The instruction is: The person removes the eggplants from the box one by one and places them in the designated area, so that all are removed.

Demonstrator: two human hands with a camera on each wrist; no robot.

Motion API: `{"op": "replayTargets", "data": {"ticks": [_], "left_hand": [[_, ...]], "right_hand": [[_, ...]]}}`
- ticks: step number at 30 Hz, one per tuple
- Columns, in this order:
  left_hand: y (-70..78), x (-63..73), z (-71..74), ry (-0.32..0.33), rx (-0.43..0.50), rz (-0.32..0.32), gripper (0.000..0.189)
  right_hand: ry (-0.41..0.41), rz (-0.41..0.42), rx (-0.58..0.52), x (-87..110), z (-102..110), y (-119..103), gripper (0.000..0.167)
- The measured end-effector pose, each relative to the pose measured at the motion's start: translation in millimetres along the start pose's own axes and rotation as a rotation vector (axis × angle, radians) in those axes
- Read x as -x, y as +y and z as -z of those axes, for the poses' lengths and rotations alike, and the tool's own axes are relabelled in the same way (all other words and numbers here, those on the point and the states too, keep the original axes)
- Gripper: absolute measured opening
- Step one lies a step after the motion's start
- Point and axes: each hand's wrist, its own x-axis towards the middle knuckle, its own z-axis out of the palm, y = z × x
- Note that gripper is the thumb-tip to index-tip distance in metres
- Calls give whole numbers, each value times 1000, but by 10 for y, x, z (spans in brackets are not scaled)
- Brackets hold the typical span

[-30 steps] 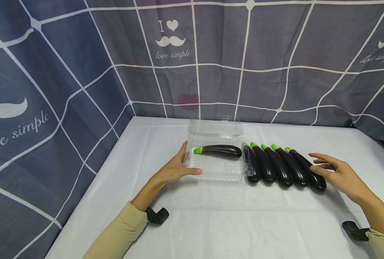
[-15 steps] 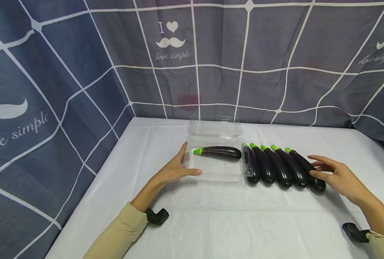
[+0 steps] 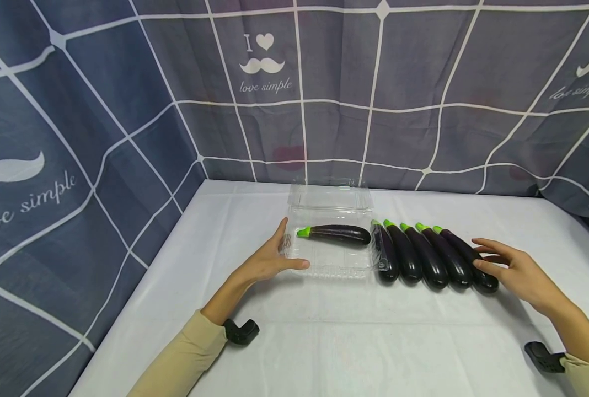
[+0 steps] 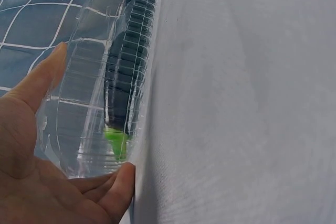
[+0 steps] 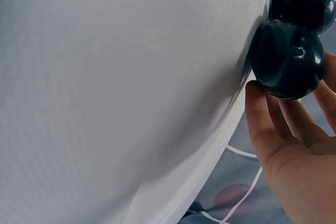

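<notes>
A clear plastic clamshell box (image 3: 334, 259) lies with its lid (image 3: 329, 197) folded back. One eggplant (image 3: 341, 234) with a green stem rests sideways inside. My left hand (image 3: 268, 260) touches the box's left side, fingers up along the edge and thumb spread along the front corner. In the left wrist view the green stem end (image 4: 116, 140) shows through the plastic. Several eggplants stand in a slanted row right of the box. My right hand (image 3: 518, 271) touches the outermost eggplant (image 3: 484, 280). Its fingertips lie against the eggplant's rounded end (image 5: 287, 59) in the right wrist view.
A white cloth (image 3: 374, 342) covers the table. Behind and to the left hangs a grey-blue checked curtain (image 3: 334, 66) with printed words. The leftmost eggplant (image 3: 390, 264) of the row lies against the box's right edge.
My right hand has moved slightly left, and the outermost eggplant has shifted left towards its neighbour. My left hand and the box have stayed where they were.
</notes>
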Motion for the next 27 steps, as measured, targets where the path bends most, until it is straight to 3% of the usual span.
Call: {"op": "replayTargets", "data": {"ticks": [27], "left_hand": [[-3, -14, -5, 0, 20, 1, 126]], "right_hand": [[-32, -63, 31, 7, -8, -41, 51]]}}
